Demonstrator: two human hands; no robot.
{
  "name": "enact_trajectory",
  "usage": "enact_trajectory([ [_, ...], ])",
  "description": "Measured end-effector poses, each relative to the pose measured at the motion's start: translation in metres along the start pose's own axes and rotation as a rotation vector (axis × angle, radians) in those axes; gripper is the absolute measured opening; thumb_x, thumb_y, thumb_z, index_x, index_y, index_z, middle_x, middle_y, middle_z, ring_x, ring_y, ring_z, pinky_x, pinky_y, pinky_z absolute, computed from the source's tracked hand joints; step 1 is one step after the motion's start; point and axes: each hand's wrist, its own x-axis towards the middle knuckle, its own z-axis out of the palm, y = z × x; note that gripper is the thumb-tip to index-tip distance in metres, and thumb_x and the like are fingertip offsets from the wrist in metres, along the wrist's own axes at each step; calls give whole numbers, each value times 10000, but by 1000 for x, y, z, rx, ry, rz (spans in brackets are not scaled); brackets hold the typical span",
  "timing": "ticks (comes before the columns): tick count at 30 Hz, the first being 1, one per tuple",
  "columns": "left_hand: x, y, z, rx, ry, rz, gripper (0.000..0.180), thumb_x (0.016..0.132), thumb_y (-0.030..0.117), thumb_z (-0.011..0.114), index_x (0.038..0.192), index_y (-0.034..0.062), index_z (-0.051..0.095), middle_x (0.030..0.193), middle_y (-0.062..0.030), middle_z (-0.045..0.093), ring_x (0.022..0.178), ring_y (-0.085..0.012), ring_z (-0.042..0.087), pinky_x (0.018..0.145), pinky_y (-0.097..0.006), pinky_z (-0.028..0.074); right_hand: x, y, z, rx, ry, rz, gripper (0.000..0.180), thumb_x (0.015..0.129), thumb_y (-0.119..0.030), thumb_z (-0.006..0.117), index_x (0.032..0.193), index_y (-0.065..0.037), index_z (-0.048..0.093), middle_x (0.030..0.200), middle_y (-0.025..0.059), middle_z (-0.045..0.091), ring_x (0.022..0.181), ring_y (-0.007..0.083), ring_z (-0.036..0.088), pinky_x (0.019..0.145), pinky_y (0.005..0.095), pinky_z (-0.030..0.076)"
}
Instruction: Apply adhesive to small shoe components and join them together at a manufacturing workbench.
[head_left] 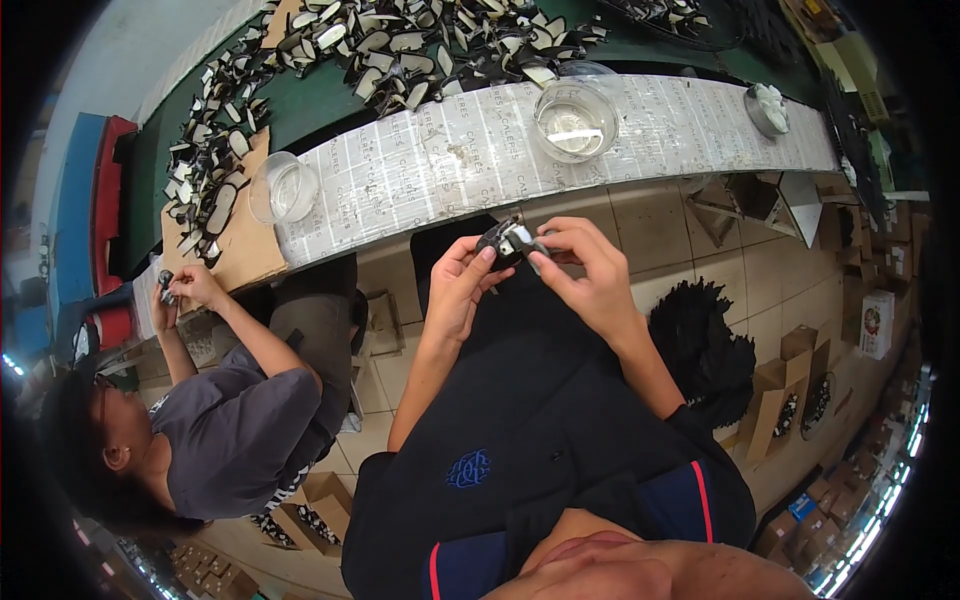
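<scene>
Just in front of the table's near edge, a small black piece with a white inner part (512,238) is held between my hands. My left hand (462,282) grips its left side, thumb on top and fingers beneath. The fingers of my right hand (592,272) pinch its right edge, where a dark flap shows. What the piece is exactly cannot be made out. Many similar black pieces with cream oval pads (405,62) lie heaped on the green surface (310,108) beyond.
A printed white strip (450,160) runs along the table front, bearing a clear round tub (577,122), another tub (284,188) and a small cup of white material (768,108). A co-worker (240,420) sits at left, handling a small piece. Black strips (703,345) hang at right, near open cartons (785,385).
</scene>
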Motion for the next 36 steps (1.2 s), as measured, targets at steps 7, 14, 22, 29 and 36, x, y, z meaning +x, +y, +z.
enact_trajectory([
  [7, 4, 1, -6, 40, 15, 2, 202, 969, 108, 599, 1142, 4, 595, 1024, -74, 671, 920, -133, 658, 826, -314, 583, 1, 9, 10, 198, -62, 141, 183, 852, -6, 713, 1005, 41, 625, 1087, 120, 630, 913, 160, 664, 752, 274, 584],
  [14, 9, -4, -18, 101, 65, -20, 226, 980, 138, 589, 1151, -9, 599, 1048, -93, 677, 940, -164, 668, 843, -324, 572, 9, 24, -11, 669, 112, 299, 121, 946, -76, 614, 1036, 2, 592, 1118, 134, 646, 930, 136, 633, 756, 254, 561],
  [22, 66, 73, -60, -9, 257, 297, 254, 969, 122, 582, 1150, -55, 575, 1097, -135, 646, 1009, -232, 656, 902, -360, 565, 6, 50, -50, 652, 348, 370, 129, 963, -127, 602, 1034, -19, 613, 1072, 73, 664, 917, 99, 638, 742, 246, 552],
  [29, 175, 235, 67, 295, -3, 857, 459, 1011, 186, 538, 1353, -103, 436, 1307, -167, 556, 1209, -264, 556, 1029, -358, 462, -7, 49, -55, 695, 394, 295, 155, 958, -135, 620, 1044, -7, 611, 1030, 70, 669, 883, 101, 643, 749, 250, 557],
  [36, 251, 226, 136, 1374, -55, 982, 507, 945, 309, 631, 1280, -67, 571, 1297, -209, 606, 1193, -276, 592, 1030, -332, 420, -26, 55, -71, 672, 556, 270, 175, 958, -158, 623, 1048, -8, 609, 1015, 67, 665, 888, 99, 633, 747, 249, 551],
])
